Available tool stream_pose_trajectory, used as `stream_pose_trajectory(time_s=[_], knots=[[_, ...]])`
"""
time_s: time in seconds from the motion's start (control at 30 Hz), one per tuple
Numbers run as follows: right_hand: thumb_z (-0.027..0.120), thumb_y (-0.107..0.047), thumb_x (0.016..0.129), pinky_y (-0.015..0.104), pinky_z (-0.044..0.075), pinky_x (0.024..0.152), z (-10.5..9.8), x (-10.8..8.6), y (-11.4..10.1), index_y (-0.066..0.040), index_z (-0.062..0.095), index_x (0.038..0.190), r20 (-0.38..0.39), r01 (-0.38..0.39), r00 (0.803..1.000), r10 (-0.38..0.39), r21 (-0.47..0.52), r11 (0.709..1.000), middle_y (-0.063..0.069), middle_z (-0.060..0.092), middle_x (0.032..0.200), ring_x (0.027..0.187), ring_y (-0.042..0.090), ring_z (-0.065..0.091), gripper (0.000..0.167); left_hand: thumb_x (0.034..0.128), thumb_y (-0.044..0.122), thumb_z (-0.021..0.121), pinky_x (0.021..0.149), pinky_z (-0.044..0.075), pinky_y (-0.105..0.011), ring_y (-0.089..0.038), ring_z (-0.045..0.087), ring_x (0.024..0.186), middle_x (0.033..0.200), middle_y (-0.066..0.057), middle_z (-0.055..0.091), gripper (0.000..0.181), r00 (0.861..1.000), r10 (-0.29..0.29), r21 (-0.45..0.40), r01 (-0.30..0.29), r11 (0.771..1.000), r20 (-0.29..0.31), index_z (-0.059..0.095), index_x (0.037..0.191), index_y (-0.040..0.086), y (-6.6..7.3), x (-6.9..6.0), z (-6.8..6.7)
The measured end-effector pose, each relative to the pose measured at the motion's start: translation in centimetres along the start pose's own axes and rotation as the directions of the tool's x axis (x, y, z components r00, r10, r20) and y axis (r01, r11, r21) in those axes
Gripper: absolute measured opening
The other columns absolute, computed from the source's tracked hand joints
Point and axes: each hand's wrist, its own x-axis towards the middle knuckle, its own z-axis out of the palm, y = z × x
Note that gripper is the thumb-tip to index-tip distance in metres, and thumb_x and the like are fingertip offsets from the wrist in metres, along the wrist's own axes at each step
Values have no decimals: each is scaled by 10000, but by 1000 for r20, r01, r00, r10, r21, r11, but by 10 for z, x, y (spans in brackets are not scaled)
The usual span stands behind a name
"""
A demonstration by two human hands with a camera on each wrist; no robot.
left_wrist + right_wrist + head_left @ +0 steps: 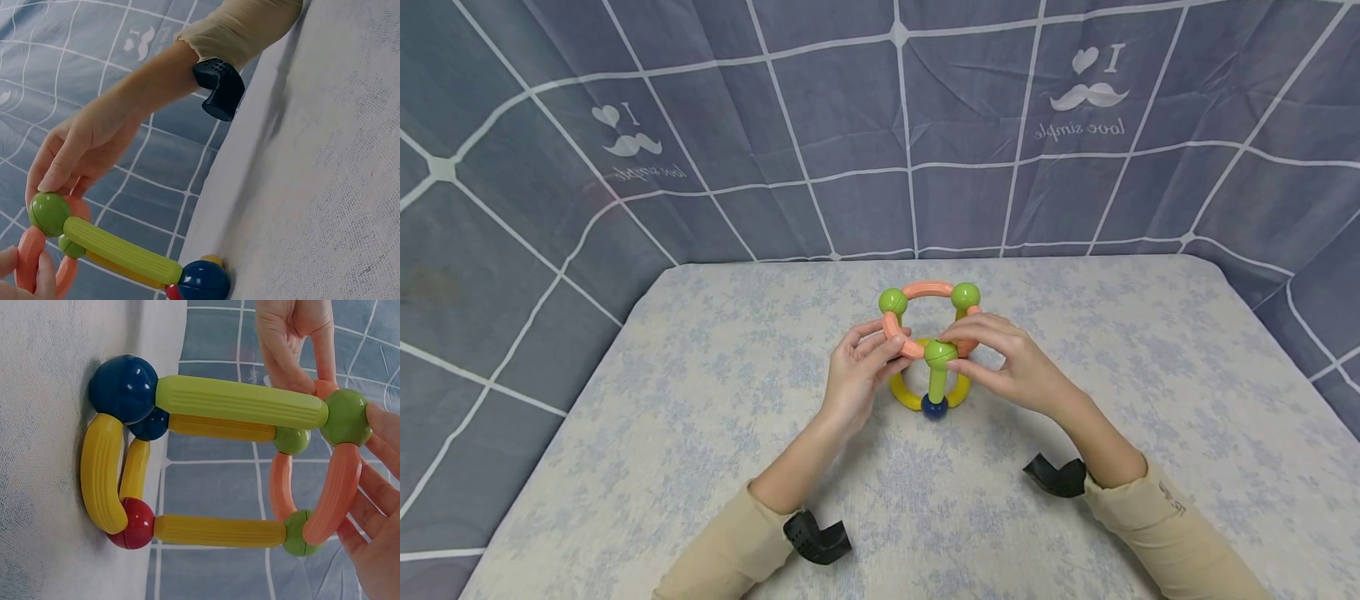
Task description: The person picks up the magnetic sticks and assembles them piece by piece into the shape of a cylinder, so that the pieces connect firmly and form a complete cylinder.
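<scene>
A toy frame of balls and grooved rods stands upright on the table. My left hand (857, 375) pinches the left curved orange rod (901, 337), whose near end meets the front green ball (940, 355). The fingertips of my right hand (1018, 367) grip that ball, beside the right orange rod (334, 494). From the ball a light green rod (240, 403) runs down to a dark blue ball (934, 407). Two more green balls (966, 296) stand behind, joined by an orange rod (928, 289). Yellow curved rods (103, 472) and a red ball (131, 524) form the base.
A pale floral cloth covers the table (700, 400). Behind it hangs a blue-grey curtain (850, 117) with white grid lines. Black straps (817, 538) stick out beside both wrists. Beige sleeves (1165, 517) cover the forearms.
</scene>
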Motion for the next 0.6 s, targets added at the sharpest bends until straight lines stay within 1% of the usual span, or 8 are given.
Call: stream_pose_trajectory(time_s=[0.13, 0.2, 0.27, 0.4, 0.6], knots=[[741, 80, 679, 480, 298, 1047, 1, 0, 0, -10, 650, 1032, -4, 6, 1000, -6, 0, 1000, 68, 643, 1000, 830, 155, 570, 375, 897, -19, 535, 805, 519, -251, -152, 654, 880, 1053, -133, 643, 336, 1000, -19, -16, 19, 1000, 24, 434, 1217, -26, -1, 3, -3], [742, 82, 675, 479, 300, 1046, 1, 0, 0, -11, 650, 1032, -5, 3, 1000, -3, -3, 1000, 67, 643, 1002, 840, 160, 571, 380, 900, -22, 527, 817, 515, -256, -152, 650, 898, 1021, -87, 653, 331, 999, -19, -21, 20, 1000, 42, 433, 1218, -24, -2, 4, -5], [741, 93, 668, 477, 301, 1046, 1, 0, -1, -11, 651, 1034, -7, -1, 1000, 1, -7, 1000, 65, 643, 1003, 857, 168, 573, 390, 903, -23, 520, 827, 511, -261, -153, 647, 908, 1007, -68, 657, 325, 998, -19, -23, 21, 1000, 61, 429, 1216, -23, -2, 5, -6], [743, 91, 669, 473, 307, 1044, 1, 0, -1, -10, 651, 1036, -8, -7, 1000, 7, -15, 1000, 62, 645, 1004, 909, 184, 575, 391, 912, -21, 504, 833, 509, -265, -152, 647, 905, 990, -56, 657, 329, 995, -30, -24, 33, 999, 91, 411, 1228, -24, -2, 6, -9], [744, 87, 671, 473, 309, 1041, 2, 0, 0, -7, 651, 1043, -7, -8, 1000, 8, -18, 1000, 63, 648, 1006, 949, 195, 573, 395, 920, -14, 491, 811, 513, -239, -137, 651, 871, 952, -43, 661, 360, 992, -60, -21, 62, 998, 108, 377, 1261, -15, -2, 7, -11]])
